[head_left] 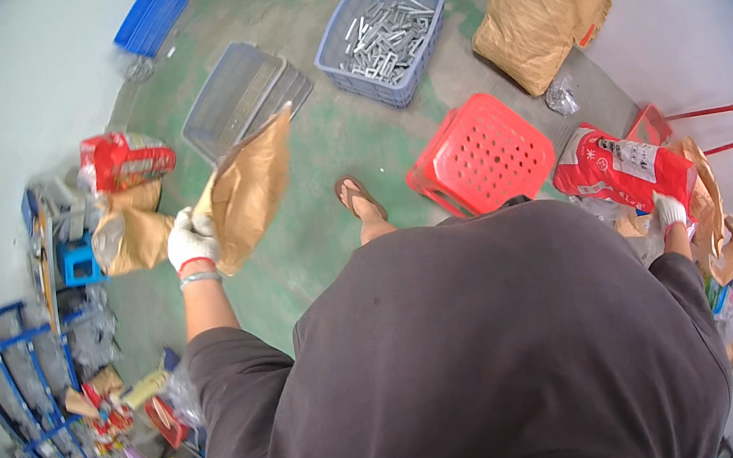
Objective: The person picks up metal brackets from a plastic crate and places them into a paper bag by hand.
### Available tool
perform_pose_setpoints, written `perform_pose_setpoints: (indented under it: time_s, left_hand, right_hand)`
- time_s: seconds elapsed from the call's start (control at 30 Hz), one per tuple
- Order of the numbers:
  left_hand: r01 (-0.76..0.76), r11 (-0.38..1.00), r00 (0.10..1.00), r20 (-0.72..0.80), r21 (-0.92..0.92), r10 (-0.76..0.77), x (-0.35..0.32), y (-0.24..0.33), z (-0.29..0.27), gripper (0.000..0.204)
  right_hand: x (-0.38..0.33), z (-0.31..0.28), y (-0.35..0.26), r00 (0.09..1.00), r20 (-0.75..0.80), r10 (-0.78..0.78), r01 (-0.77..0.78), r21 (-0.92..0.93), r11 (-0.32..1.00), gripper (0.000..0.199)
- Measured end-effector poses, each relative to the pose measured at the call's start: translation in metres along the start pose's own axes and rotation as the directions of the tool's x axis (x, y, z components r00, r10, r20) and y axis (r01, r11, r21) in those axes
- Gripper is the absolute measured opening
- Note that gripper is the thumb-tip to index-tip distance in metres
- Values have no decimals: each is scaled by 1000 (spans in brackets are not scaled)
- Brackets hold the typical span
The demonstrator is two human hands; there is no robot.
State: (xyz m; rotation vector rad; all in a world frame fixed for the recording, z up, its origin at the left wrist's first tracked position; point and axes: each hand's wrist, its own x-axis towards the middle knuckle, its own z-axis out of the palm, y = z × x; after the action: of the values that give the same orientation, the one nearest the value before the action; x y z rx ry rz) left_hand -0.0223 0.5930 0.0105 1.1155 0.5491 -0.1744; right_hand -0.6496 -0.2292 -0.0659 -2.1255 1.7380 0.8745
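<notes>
The left hand point(191, 242), in a white glove with a red cuff, has its grip clamped on the lower end of a brown paper sack point(248, 195), holding it up off the green floor point(317, 155) so its open mouth points toward the grey trays point(240, 95). The right hand point(670, 210), gloved the same way, rests on a red printed bag point(621, 169) at the person's right; whether its grip is closed on the bag cannot be told. A red perforated stool point(481, 153) stands between the two hands, just ahead of the sandalled foot point(360, 199). Farther off sit a blue crate of metal parts point(382, 35) and a large brown sack point(538, 10) near the wall.
</notes>
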Motion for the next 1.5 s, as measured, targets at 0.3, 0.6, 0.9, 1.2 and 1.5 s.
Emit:
perform_pose_setpoints:
  time_s: [0.3,0.6,0.9,1.2,1.5]
  left_hand:
    - [340,940,931,125,35,-342,157,-35,101,17]
    - [356,927,908,188,118,-373,214,26,203,15]
    - [223,952,867,403,210,-292,223,76,255,20]
    - [-264,791,963,195,553,185,195,59,326,104]
    - [233,563,967,-131,793,-216,150,-81,353,124]
  right_hand:
    - [-128,-14,-304,842,-291,-455,463,-43,885,29]
    - [-299,-140,-694,236,-313,-920,883,-326,337,54]
    - [-329,-134,-848,194,-11,-981,948,-257,190,53]
    - [-235,-111,-910,-8,-44,-999,999,-41,-6,37]
    - [-169,-50,-914,121,387,-914,774,540,331,21]
